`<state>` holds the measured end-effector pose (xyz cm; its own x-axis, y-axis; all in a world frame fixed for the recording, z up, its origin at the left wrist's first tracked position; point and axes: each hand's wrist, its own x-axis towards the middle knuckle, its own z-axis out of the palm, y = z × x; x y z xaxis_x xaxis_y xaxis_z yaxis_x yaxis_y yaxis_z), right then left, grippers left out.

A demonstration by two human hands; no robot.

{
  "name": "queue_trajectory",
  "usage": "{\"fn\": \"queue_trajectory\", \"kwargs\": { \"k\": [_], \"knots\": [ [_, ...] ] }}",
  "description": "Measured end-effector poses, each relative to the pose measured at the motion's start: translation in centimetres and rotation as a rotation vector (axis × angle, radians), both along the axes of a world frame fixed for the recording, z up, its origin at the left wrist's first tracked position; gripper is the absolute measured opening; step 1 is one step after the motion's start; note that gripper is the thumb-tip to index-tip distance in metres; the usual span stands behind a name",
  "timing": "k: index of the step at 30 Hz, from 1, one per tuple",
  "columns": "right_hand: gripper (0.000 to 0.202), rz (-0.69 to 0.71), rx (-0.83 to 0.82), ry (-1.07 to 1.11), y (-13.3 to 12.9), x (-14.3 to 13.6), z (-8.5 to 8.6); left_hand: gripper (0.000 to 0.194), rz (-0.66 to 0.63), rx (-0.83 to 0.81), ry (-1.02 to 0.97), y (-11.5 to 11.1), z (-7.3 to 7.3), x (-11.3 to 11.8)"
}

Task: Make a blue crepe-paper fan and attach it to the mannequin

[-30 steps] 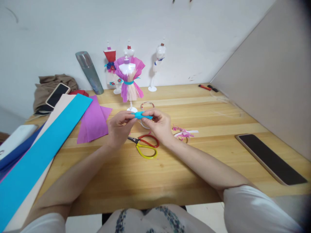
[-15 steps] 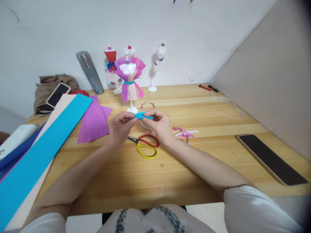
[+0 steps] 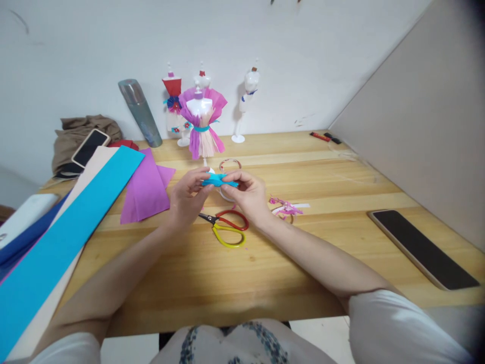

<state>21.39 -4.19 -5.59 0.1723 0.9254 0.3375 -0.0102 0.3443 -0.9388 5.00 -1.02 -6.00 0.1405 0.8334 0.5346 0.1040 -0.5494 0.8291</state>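
Observation:
Between my hands is a small folded piece of blue crepe paper (image 3: 214, 179), its layers bunched together. My left hand (image 3: 189, 194) grips its left end with the thumb below and the fingers above. The right end is pinched in my right hand (image 3: 248, 194). Just beyond stands a mini dress form (image 3: 200, 121) dressed in purple and pale pink crepe paper with a blue waistband. Under my hands lie scissors (image 3: 227, 227) with one red and one yellow handle. Rolls of tape (image 3: 230, 163) sit behind my fingers, partly hidden.
Long strips of blue paper (image 3: 76, 232) and purple paper (image 3: 146, 194) lie to the left. A flask (image 3: 142, 114) and more dress forms (image 3: 238, 111) stand by the wall. Pink scraps (image 3: 286, 206) lie right of my hands, and a phone (image 3: 422, 247) rests far right.
My left fingers have shifted slightly on the blue crepe paper, and more of the folded piece shows between my hands. My right hand has barely moved.

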Motion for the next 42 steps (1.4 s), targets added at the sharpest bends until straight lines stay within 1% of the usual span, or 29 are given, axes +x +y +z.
{"fn": "queue_trajectory", "kwargs": {
  "k": [4, 9, 12, 16, 21, 27, 31, 35, 39, 42],
  "knots": [
    [0.011, 0.004, 0.024, 0.001, 0.2, 0.1, 0.1, 0.024, -0.008, -0.022, 0.008, 0.2, 0.1, -0.4],
    [0.011, -0.005, 0.006, 0.023, 0.5, 0.2, 0.1, 0.033, -0.119, -0.108, -0.006, 0.2, 0.5, -0.6],
    [0.01, -0.008, 0.006, 0.023, 0.5, 0.2, 0.1, 0.037, -0.13, -0.114, -0.012, 0.0, 0.9, -0.4],
    [0.009, 0.007, 0.041, 0.024, 0.3, 0.2, 0.2, 0.039, -0.165, -0.174, -0.042, -0.3, 1.4, 0.0],
    [0.009, 0.009, 0.0, 0.009, 0.0, 0.0, 0.3, 0.044, -0.207, -0.256, -0.087, -0.4, 1.7, 0.4],
    [0.009, 0.033, 0.016, 0.024, -0.1, -0.2, 0.3, 0.037, -0.244, -0.301, -0.133, -0.5, 1.8, 0.5],
    [0.008, 0.037, 0.036, 0.03, -0.1, -0.3, 0.3, 0.033, -0.219, -0.297, -0.168, -0.9, 1.9, 0.8],
    [0.007, 0.019, 0.062, 0.007, -0.2, -0.4, 0.1, 0.034, -0.176, -0.281, -0.217, -1.5, 1.7, 1.4],
    [0.007, 0.025, 0.055, -0.015, -0.2, -0.4, 0.0, 0.03, -0.131, -0.258, -0.177, -1.7, 1.6, 1.5],
    [0.008, 0.047, 0.08, -0.021, -0.1, -0.2, 0.2, 0.03, -0.138, -0.267, -0.142, -1.5, 1.8, 1.2]
  ]
}}
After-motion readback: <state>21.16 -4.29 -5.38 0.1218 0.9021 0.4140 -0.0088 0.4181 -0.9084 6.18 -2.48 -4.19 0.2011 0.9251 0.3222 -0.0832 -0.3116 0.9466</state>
